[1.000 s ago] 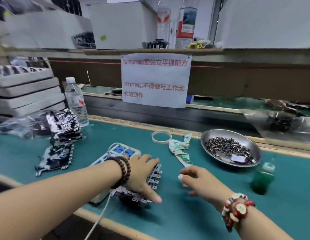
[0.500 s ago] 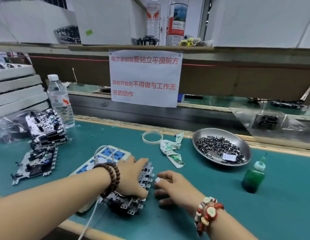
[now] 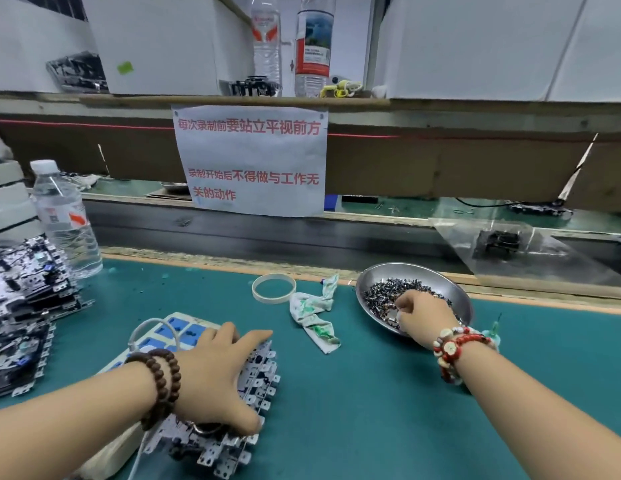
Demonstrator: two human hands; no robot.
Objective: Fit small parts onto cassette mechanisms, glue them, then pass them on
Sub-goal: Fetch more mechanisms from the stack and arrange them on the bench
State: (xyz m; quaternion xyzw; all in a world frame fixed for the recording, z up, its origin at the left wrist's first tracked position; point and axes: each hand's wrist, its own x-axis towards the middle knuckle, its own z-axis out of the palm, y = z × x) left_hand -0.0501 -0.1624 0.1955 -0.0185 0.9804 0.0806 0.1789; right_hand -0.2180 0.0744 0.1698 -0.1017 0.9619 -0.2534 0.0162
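A stack of metal cassette mechanisms (image 3: 257,382) lies on the green mat near the front. My left hand (image 3: 219,379) rests on top of it, fingers spread, thumb against the near side. My right hand (image 3: 423,315) is inside the round metal dish (image 3: 454,289) of small dark parts (image 3: 385,292), fingers curled down into the heap; what they hold is hidden. A green glue bottle (image 3: 492,336) stands just behind my right wrist, mostly covered by it.
More mechanisms (image 3: 21,306) are piled at the left beside a water bottle (image 3: 65,220). A power strip (image 3: 170,334) lies under my left wrist. A tape ring (image 3: 273,288) and stained rag (image 3: 316,313) sit mid-table. A plastic bag (image 3: 510,244) lies on the conveyor.
My right hand has left the spot beside the stack and reached right and away into the dish of small parts. My left hand stays on the mechanisms.
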